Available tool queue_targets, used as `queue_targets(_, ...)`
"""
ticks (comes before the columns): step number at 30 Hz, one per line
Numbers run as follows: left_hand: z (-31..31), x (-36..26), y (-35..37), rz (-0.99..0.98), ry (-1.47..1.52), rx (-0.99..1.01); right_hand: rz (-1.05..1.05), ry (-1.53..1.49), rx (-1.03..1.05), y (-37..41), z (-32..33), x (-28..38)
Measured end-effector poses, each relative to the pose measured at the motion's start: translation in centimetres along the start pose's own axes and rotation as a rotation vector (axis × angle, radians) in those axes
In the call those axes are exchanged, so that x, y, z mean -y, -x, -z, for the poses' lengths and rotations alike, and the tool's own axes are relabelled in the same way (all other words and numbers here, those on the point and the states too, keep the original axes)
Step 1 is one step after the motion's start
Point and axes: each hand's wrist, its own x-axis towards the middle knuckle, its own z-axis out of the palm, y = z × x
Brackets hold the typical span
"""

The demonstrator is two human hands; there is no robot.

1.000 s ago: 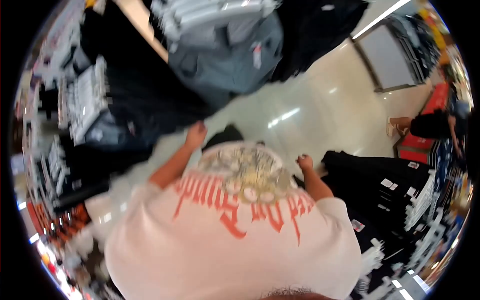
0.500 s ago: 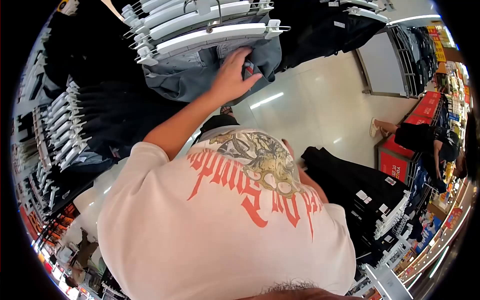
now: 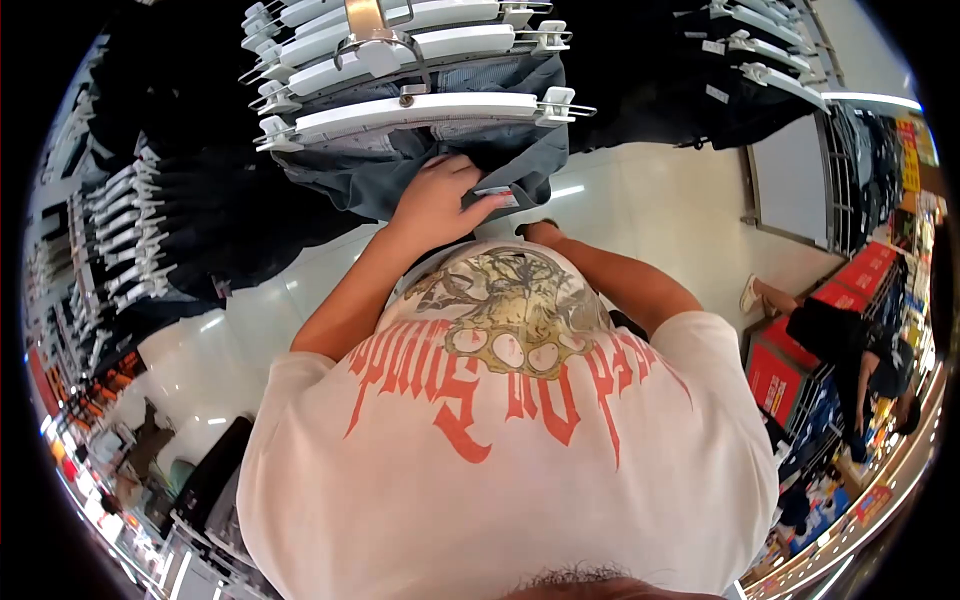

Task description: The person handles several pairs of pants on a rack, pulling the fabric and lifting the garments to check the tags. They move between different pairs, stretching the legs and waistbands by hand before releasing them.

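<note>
In the head view, my left hand (image 3: 440,200) is on a pair of grey trousers (image 3: 350,175) clipped to a white hanger (image 3: 420,112). My fingers curl into the cloth just under the waistband, and my thumb presses beside a white and red tag (image 3: 498,194). More white hangers (image 3: 410,45) with grey garments crowd behind this one. My right hand (image 3: 540,231) shows only in part beyond the front of my shirt (image 3: 500,430), below the trousers. Its fingers are hidden, and I cannot see anything in it.
Black garments (image 3: 640,100) hang to the right of the grey ones, and a rack of dark clothes (image 3: 190,200) stands at left. A person (image 3: 850,345) bends beside red boxes (image 3: 775,380) at right. Pale shiny floor (image 3: 660,195) lies between the racks.
My left hand has moved down and left, drawing the grey cloth and tag with it. My right forearm has come forward and inward from my side. The view has shifted, and the hangers sit lower.
</note>
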Motion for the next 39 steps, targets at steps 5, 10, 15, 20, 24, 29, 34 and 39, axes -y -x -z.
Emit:
queue_targets(5,-1.7,-2.4,1.8,0.223,-0.006,-0.076,0.136,-0.182,-0.052,1.7,7.6,1.4)
queue_targets(10,-4.5,-6.6,2.3,0.367,-0.115,-0.102,0.226,-0.521,-0.153,1.5,8.9,-2.8)
queue_targets(15,-7.6,-9.4,4.2,0.496,-0.401,-0.107,0.370,-0.585,-0.258,5.7,11.5,-5.8)
queue_targets(20,-9.6,-14.6,3.5,0.666,-0.535,-0.129,1.054,-0.187,-0.568,12.7,18.9,-1.4)
queue_targets(24,-11.1,-17.1,2.3,0.660,-0.554,-0.164,1.302,0.048,-0.589,17.9,23.4,4.1)
queue_targets(29,-11.7,-16.6,2.6,0.564,-0.599,-0.189,1.042,0.489,-0.505,18.0,23.9,6.3)
queue_targets(34,-9.2,-15.5,3.7,0.422,-0.560,-0.121,1.010,0.565,-0.522,17.8,24.2,6.4)
queue_targets(39,-6.5,-13.7,5.2,0.424,-0.368,-0.143,0.885,0.582,-0.544,17.7,23.5,7.2)
